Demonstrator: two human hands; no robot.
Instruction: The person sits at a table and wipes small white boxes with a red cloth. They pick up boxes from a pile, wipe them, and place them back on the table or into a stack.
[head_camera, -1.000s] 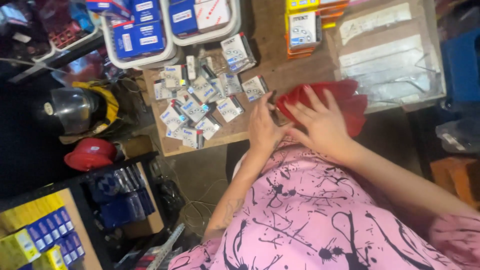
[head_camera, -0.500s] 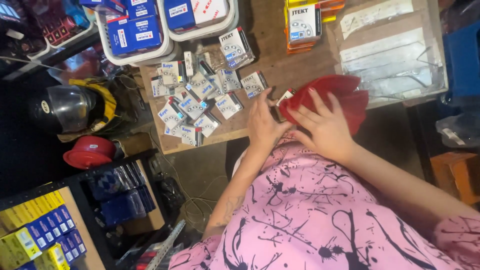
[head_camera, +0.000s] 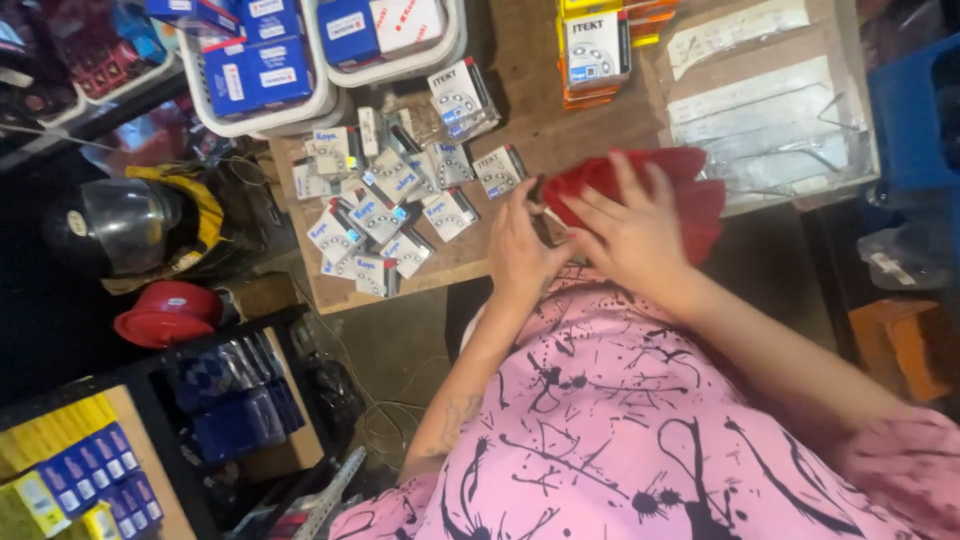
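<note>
A red cloth (head_camera: 700, 195) lies bunched at the front edge of a wooden table (head_camera: 560, 140). My right hand (head_camera: 630, 235) rests on it with fingers spread, gripping the fabric. My left hand (head_camera: 522, 245) is curled at the cloth's left tip, pinching it where a small dark part (head_camera: 540, 192) shows; I cannot tell what that part is. Both forearms come up from my pink, black-splattered shirt (head_camera: 620, 440).
Several small white-and-blue boxes (head_camera: 385, 205) lie scattered on the table left of my hands. White tubs of blue boxes (head_camera: 265, 70) stand behind them. Clear packets (head_camera: 760, 110) lie at the right. A helmet (head_camera: 125, 225), a red cap (head_camera: 168, 312) and shelves of boxes (head_camera: 80, 470) are at the left.
Both hands have stayed on the red cloth and shifted slightly toward the table. My left hand has closed in tighter on the cloth's left tip.
</note>
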